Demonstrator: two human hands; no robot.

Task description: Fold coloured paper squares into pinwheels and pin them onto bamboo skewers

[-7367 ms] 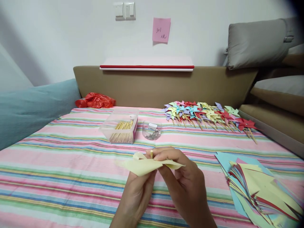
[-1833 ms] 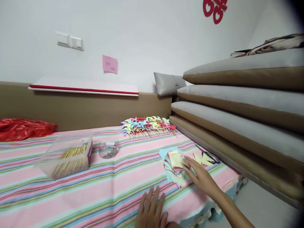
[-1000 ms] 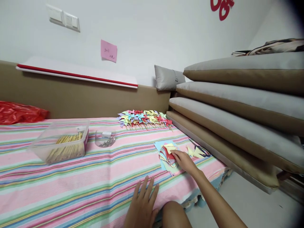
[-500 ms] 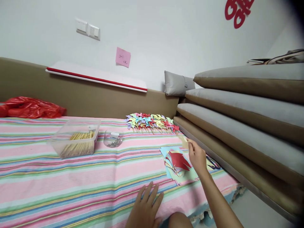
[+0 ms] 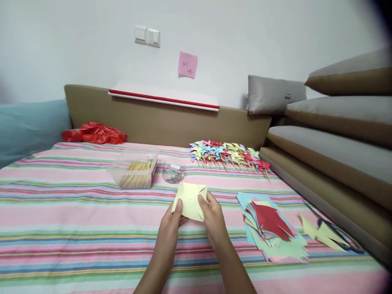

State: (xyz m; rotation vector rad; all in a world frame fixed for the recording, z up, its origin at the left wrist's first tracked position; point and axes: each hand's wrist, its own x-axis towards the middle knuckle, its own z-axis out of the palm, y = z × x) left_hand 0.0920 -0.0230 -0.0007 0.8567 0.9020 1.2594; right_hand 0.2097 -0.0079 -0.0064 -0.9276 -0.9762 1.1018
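**Operator:** What is the count on the bed?

**Inspector:** You have one yellow paper square (image 5: 190, 197). There is one clear box of sticks (image 5: 134, 174), and the sticks are too many to count. Next to it is one small clear cup of pins (image 5: 173, 174), pins not countable. You also have one stack of cut coloured paper (image 5: 269, 226), with the sheets overlapping so no number can be given.

**Operator:** And further back?

**Inspector:** You have one row of pinwheels (image 5: 228, 153), packed too closely to count. Beyond that, record one red plastic bag (image 5: 94, 133), one grey pillow (image 5: 269, 94), one pink note (image 5: 188, 65) and two switch plates (image 5: 152, 37).
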